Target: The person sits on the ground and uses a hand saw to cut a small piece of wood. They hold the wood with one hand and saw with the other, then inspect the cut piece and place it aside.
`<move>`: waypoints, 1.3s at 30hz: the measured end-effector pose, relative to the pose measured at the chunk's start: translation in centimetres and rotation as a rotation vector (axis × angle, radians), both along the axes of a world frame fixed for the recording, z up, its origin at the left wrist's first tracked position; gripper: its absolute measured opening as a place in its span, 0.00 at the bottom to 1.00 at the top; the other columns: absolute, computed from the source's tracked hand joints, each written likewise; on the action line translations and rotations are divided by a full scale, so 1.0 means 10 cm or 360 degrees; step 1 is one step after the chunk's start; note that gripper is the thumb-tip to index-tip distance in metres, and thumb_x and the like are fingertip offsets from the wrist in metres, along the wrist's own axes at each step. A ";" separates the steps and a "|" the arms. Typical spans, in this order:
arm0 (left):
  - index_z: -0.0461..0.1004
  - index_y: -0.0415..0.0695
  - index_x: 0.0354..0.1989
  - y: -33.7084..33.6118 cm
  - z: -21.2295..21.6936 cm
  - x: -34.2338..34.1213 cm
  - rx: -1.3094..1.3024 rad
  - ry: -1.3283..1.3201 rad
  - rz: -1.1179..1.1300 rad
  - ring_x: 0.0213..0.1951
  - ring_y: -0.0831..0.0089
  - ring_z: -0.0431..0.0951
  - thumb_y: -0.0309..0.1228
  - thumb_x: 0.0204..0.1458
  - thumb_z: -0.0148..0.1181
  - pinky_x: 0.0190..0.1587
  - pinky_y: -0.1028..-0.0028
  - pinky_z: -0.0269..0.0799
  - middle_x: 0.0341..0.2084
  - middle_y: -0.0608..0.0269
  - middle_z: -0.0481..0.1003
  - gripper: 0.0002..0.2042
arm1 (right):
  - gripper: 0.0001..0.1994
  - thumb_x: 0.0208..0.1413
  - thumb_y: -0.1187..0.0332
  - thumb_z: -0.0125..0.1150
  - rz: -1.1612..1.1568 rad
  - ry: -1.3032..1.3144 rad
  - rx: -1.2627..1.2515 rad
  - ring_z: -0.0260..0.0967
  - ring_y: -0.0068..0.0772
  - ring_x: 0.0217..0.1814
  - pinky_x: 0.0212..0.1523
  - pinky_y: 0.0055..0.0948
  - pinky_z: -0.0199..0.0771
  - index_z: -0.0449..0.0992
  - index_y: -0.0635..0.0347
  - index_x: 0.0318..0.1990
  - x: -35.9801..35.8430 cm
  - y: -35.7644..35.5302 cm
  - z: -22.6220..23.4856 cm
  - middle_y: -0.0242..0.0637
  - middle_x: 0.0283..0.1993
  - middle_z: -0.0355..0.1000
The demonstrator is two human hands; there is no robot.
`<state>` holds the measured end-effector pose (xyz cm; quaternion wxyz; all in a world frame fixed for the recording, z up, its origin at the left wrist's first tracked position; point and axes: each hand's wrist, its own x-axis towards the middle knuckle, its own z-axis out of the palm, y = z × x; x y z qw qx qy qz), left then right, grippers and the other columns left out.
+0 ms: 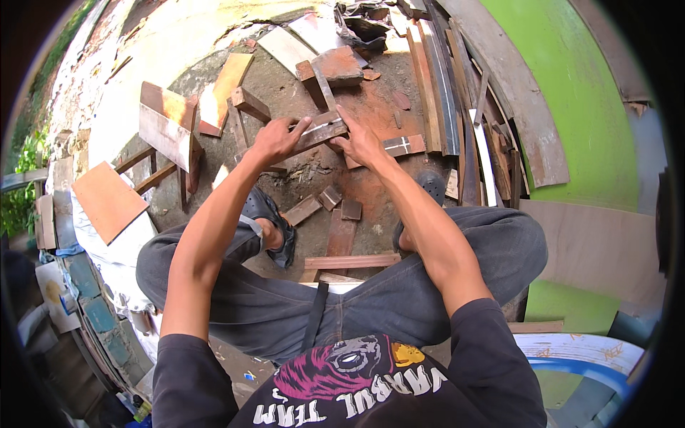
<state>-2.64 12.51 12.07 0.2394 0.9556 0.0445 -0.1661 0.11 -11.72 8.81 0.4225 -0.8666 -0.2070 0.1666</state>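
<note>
Head view: we grip a wood strip point(320, 133) with both hands over the dirt, our left hand point(275, 140) closed on its near end, our right hand point(359, 143) pinching the far end. Cut blocks point(330, 197) already lie nearby; long planks point(435, 78) remain, we judge, uncut.

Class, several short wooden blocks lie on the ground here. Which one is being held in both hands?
The block with the pale stripe, gripped between left hand and right hand. The small blocks near the feet lie untouched.
</note>
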 end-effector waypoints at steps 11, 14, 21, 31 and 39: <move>0.80 0.24 0.30 -0.30 -0.19 0.56 -0.0283 0.0356 -0.0063 0.35 0.51 0.82 0.77 0.42 0.55 0.40 0.57 0.74 0.28 0.35 0.78 0.51 | 0.43 0.55 0.68 0.68 0.0013 -0.0112 -0.0037 0.77 0.60 0.46 0.46 0.45 0.75 0.50 0.47 0.76 0.01 -0.11 -0.03 0.58 0.44 0.78; 0.80 0.23 0.37 -0.27 -0.14 0.56 -0.0308 0.0495 -0.0106 0.43 0.48 0.81 0.80 0.41 0.51 0.47 0.56 0.74 0.37 0.35 0.79 0.55 | 0.43 0.55 0.69 0.68 0.0030 -0.0109 -0.0080 0.76 0.62 0.48 0.47 0.45 0.74 0.50 0.49 0.76 0.02 -0.11 -0.04 0.59 0.45 0.78; 0.77 0.28 0.52 -0.22 -0.11 0.65 -0.0322 0.0752 -0.0232 0.59 0.46 0.73 0.84 0.38 0.46 0.60 0.54 0.69 0.57 0.36 0.73 0.60 | 0.44 0.55 0.70 0.69 0.0103 -0.0076 0.0024 0.76 0.61 0.52 0.50 0.45 0.75 0.48 0.59 0.75 0.03 -0.07 -0.04 0.61 0.50 0.76; 0.78 0.31 0.52 -0.30 -0.13 0.61 -0.0327 0.0654 -0.0180 0.56 0.47 0.77 0.82 0.41 0.48 0.58 0.54 0.71 0.52 0.35 0.76 0.56 | 0.47 0.52 0.72 0.70 0.0100 -0.0108 -0.0046 0.76 0.59 0.53 0.49 0.44 0.77 0.46 0.57 0.76 0.00 -0.08 -0.03 0.61 0.51 0.76; 0.71 0.37 0.48 -0.48 -0.14 0.22 0.0111 -0.0416 -0.0466 0.44 0.52 0.82 0.72 0.49 0.55 0.44 0.56 0.78 0.40 0.47 0.79 0.42 | 0.41 0.53 0.79 0.66 0.0035 -0.0086 0.0111 0.77 0.54 0.55 0.51 0.44 0.78 0.53 0.52 0.74 0.05 -0.12 -0.15 0.57 0.53 0.76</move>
